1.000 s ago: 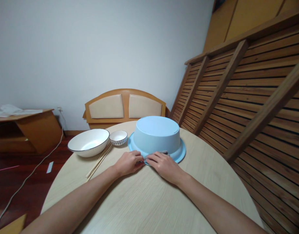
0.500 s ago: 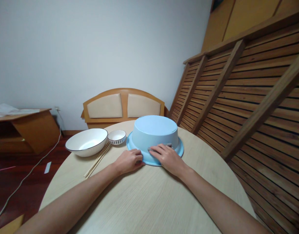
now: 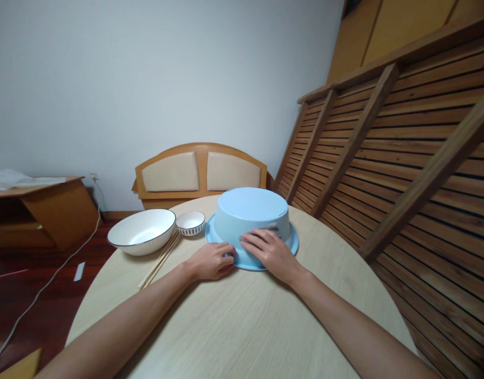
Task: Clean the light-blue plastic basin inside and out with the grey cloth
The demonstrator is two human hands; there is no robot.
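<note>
A light blue plastic basin [image 3: 250,213] stands upside down on the round wooden table [image 3: 242,321]. My left hand [image 3: 212,261] pinches the basin's near rim with curled fingers. My right hand [image 3: 267,251] lies on the basin's side wall and presses a grey cloth [image 3: 270,228] against it; only the cloth's far edge shows past my fingers.
Left of the basin are a small patterned bowl [image 3: 190,222], a large white bowl [image 3: 142,231] and a pair of wooden chopsticks [image 3: 160,258]. A padded chair [image 3: 200,171] stands behind the table. A slatted wooden partition [image 3: 387,152] runs along the right. A low cabinet [image 3: 36,210] and a cable [image 3: 48,284] are at left.
My right hand and the cloth have moved up from the basin's rim onto its side wall. My left hand has stayed at the near rim.
</note>
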